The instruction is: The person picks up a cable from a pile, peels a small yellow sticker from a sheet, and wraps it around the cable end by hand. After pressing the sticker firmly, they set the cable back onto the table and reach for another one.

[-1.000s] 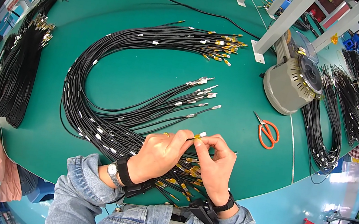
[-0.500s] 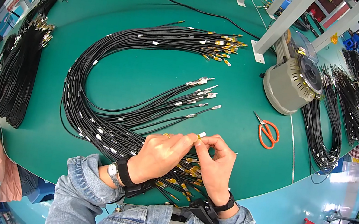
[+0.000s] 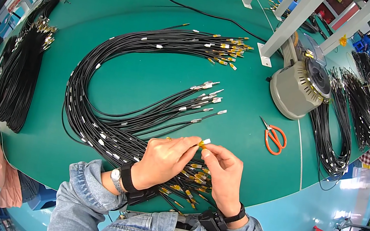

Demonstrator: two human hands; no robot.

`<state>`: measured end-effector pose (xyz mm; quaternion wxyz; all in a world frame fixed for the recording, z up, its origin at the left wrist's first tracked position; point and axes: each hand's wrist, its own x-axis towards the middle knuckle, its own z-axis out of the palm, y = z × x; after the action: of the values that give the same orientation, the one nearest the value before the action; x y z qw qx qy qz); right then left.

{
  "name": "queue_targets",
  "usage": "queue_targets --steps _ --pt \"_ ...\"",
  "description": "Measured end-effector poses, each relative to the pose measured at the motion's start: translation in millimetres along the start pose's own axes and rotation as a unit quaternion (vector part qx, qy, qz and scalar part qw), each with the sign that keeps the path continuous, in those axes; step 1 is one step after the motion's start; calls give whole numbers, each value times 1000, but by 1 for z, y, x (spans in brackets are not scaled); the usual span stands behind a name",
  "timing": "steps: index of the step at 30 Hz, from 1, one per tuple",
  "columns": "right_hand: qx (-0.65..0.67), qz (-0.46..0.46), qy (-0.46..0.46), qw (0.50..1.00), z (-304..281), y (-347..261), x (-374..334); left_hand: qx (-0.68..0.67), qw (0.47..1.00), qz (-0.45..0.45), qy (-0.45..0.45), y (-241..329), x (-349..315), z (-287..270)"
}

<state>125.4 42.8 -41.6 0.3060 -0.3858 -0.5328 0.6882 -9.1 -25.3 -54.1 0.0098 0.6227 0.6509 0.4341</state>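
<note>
Near the table's front edge my two hands meet over a bundle of black cables (image 3: 107,134). Between the fingertips is a cable end with yellow tape and a white tag (image 3: 205,142). My left hand (image 3: 166,158) pinches it from the left, fingers closed. On its right side my right hand (image 3: 225,172) closes thumb and forefinger at the same tag. The cable behind it is hidden by my hands. More cable ends with yellow tape (image 3: 189,194) lie below and between my wrists. The bundle curves left and back, its far ends (image 3: 226,52) also yellow-taped.
Orange-handled scissors (image 3: 275,138) lie right of my hands on the green table (image 3: 244,110). Behind them stands a grey rounded machine (image 3: 298,87) beside metal posts (image 3: 289,23). Further cable bundles hang at the left (image 3: 19,79) and right (image 3: 337,134). Other people sit around the table.
The fingers of my right hand have shifted slightly, showing more of the yellow tape and white tag. Across the table, another person's hand has come into view near the far cable ends.
</note>
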Motion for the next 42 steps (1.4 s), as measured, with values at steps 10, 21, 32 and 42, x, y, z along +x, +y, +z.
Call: queue_targets --steps 10,21,32,42 --pt "-2 -20 -21 1000 0 7 3 -14 1000 -24 -3 3 3 -3" --pt "-22 -51 -32 998 -6 12 7 -46 998 -33 8 0 3 -3" --pt "-10 -71 -41 997 -4 13 8 -143 979 -128 -62 5 4 -6" --pt "1 -56 -39 998 -3 13 8 -209 954 -185 -108 3 7 -11"
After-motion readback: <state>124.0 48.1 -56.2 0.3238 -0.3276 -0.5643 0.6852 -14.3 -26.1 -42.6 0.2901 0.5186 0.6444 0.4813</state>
